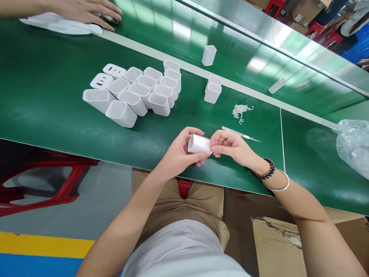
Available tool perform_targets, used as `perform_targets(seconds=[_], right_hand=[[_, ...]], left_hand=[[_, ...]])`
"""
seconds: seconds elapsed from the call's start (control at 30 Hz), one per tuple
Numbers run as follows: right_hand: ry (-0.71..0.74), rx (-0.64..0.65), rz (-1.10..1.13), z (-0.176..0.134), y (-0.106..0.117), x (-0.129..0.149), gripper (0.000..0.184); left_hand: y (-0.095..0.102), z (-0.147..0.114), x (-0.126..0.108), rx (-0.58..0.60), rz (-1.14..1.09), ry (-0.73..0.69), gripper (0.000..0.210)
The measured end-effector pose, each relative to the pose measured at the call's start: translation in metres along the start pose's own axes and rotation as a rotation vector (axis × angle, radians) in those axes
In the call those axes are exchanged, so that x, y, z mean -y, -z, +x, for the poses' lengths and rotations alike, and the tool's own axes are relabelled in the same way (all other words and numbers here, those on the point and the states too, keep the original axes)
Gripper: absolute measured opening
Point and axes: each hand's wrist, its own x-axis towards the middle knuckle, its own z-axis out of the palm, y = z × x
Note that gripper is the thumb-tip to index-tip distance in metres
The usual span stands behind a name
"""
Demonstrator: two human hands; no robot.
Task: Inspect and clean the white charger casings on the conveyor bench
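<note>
A white plastic charger housing (199, 144) lies on its side in my left hand (182, 151), whose thumb and fingers close around it. At its right end, the fingertips of my right hand (226, 146) are pinched together against the housing; whether they hold a small part is hidden. Just beyond my right hand, tweezers (240, 134) rest on the green bench. A small heap of tiny clear pieces (241, 110) lies past them. Several white housings (140, 89) stand grouped to the left, mostly with open tops; two there show slotted port faces (102, 80).
Two housings (212, 92) stand ahead, another upright (209, 55) behind them and one lying down (277, 85) at right. A clear plastic bag (354, 144) sits at the right. Another person's hand (89, 11) rests at upper left by a white cloth (54, 23).
</note>
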Motion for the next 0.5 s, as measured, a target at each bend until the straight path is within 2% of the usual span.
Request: perform_targets(seconds=[0.23, 0.37, 0.5], right_hand=[[0.036, 0.006, -0.029, -0.003, -0.004, 0.003, 0.02], [0.025, -0.017, -0.006, -0.004, -0.009, 0.001, 0.018], [0.045, -0.029, 0.03, -0.006, -0.019, -0.003, 0.017]], left_hand=[[-0.002, -0.001, 0.003, 0.009, 0.051, 0.0, 0.043], [-0.007, -0.001, 0.006, -0.07, 0.094, -0.04, 0.034], [-0.013, -0.002, 0.008, -0.202, 0.126, -0.086, 0.025]])
